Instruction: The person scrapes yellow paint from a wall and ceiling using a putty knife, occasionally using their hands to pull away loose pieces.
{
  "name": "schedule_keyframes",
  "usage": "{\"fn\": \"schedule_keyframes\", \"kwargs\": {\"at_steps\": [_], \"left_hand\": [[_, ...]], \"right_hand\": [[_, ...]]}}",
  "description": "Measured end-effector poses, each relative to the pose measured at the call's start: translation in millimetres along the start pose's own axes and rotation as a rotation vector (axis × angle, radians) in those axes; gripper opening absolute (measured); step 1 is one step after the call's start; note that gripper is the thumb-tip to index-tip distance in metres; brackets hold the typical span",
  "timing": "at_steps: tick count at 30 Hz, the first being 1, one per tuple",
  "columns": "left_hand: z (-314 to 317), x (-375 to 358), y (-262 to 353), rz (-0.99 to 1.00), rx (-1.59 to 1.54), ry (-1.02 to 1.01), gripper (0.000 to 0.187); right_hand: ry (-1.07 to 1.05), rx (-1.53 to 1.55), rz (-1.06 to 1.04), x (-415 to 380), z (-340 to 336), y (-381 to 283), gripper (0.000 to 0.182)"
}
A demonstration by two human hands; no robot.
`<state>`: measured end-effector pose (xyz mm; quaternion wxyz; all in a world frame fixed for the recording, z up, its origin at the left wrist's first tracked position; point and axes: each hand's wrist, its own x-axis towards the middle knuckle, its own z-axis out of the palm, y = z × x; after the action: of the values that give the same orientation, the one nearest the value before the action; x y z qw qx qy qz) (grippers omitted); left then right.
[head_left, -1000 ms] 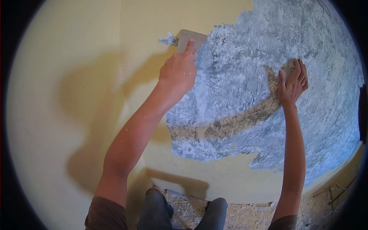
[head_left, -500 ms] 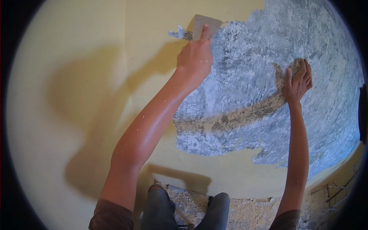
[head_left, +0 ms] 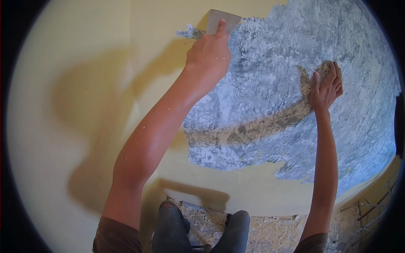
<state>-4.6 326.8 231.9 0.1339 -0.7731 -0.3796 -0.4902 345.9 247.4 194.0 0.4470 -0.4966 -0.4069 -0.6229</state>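
My left hand (head_left: pixel 209 52) is closed around a scraper, its index finger stretched along the broad flat blade (head_left: pixel 214 20). The handle is hidden inside the fist. The blade lies against the wall at the upper edge of a scraped grey-white patch (head_left: pixel 261 80), beside a narrow bared strip (head_left: pixel 188 32) that juts left into the yellow paint (head_left: pixel 164 21). Farther right, my right hand (head_left: pixel 327 89) rests on the grey patch with fingers stretched and thumb apart, holding nothing. Its shadow falls on the wall around it. Small pale flakes stick to my left arm.
Below the wall, the floor (head_left: pixel 270 234) is littered with pale paint chips around my legs (head_left: pixel 171 230). A rack of thin metal bars (head_left: pixel 371 215) stands at the lower right. A wall corner runs down the left side.
My left hand and the scraper sit slightly higher and farther left in view. The wall has shifted similarly, so the head view has moved a little. My right hand stays on the same spot.
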Motion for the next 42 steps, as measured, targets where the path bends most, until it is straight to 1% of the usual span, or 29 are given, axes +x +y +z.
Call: {"fn": "schedule_keyframes", "kwargs": {"at_steps": [2,3,5,6,11,12,14,18,20,21,23,27,29,30,32,33,35,36,38,39,41,42], "left_hand": [[-6.9,-9.4,3.5,-0.075,0.028,-0.097,0.049],[-6.7,-15.5,2.6,-0.075,0.029,-0.095,0.049],[-5.4,-26.5,0.5,-0.117,0.051,-0.179,0.049],[-4.8,-25.6,1.6,-0.12,0.053,-0.182,0.049],[-6.9,3.8,13.6,-0.052,0.046,-0.033,0.05],[-7.8,1.6,12.6,-0.052,0.05,-0.038,0.05],[-15.6,-7.4,12.3,-0.106,0.021,-0.14,0.05],[-8.0,-12.4,7.2,-0.097,0.102,-0.17,0.05],[-8.9,6.0,3.8,0.006,0.039,-0.055,0.049],[-6.8,12.3,3.3,-0.004,0.035,-0.069,0.049],[-9.5,32.4,11.8,0.033,0.023,0.007,0.05],[-10.1,25.4,17.5,0.029,0.009,0.062,0.05],[-17.0,8.7,15.9,-0.028,0.043,-0.095,0.05],[-16.2,3.2,14.5,-0.028,0.042,-0.092,0.05],[-10.8,-5.8,10.7,-0.075,0.076,-0.155,0.051],[-9.9,-2.3,10.2,-0.073,0.078,-0.152,0.051],[-9.7,16.0,8.9,0.008,0.072,-0.074,0.053],[-5.2,24.7,8.1,0.001,0.067,-0.079,0.053],[-1.9,43.2,14.6,0.079,0.014,0.111,0.054],[-1.4,46.5,13.9,0.086,0.014,0.112,0.054],[-12.6,35.9,20.1,0.015,0.052,-0.015,0.056],[-14.7,26.5,21.7,0.017,0.053,-0.009,0.056]], "right_hand": [[0.005,0.001,-0.007,-1.2,-0.7,-0.4,0.071],[0.008,0.002,-0.007,-0.9,-0.5,-0.3,0.071],[0.008,0.007,-0.002,-1.3,-0.4,-0.4,0.071],[0.005,0.01,-0.001,-3.5,-1.2,0.0,0.071],[0.008,-0.005,-0.007,-0.8,-0.8,-0.5,0.071],[0.004,-0.004,-0.002,-1.9,-1.3,-0.7,0.071],[-0.002,0.011,0.005,-1.1,-0.9,-0.6,0.072],[0.01,0.011,0.0,-1.5,-0.5,1.5,0.073],[-0.001,0.001,0.002,-1.3,0.3,2.3,0.074],[-0.018,0.003,-0.001,-5.1,-1.3,0.5,0.074],[-0.002,0.012,0.014,-0.8,-1.3,-1.2,0.074],[0.008,0.001,0.006,-1.9,-0.6,0.1,0.074],[0.0,0.005,0.016,-1.0,-1.1,-0.3,0.074],[0.003,0.005,0.014,0.3,-1.1,-0.1,0.074],[0.006,0.008,0.007,-1.0,-1.3,-0.4,0.074],[0.01,0.009,0.008,-1.3,-1.1,0.3,0.074],[0.01,0.017,-0.004,-1.1,-1.0,1.1,0.074],[0.001,0.017,-0.009,-2.6,-1.4,0.0,0.074],[0.011,0.021,0.001,-1.0,-1.8,-0.9,0.074],[0.016,0.017,0.005,-0.4,-1.9,-0.7,0.074],[0.005,0.012,0.004,-1.4,-1.9,-1.3,0.074],[0.012,0.013,0.004,0.3,-1.8,-0.9,0.074]]}}
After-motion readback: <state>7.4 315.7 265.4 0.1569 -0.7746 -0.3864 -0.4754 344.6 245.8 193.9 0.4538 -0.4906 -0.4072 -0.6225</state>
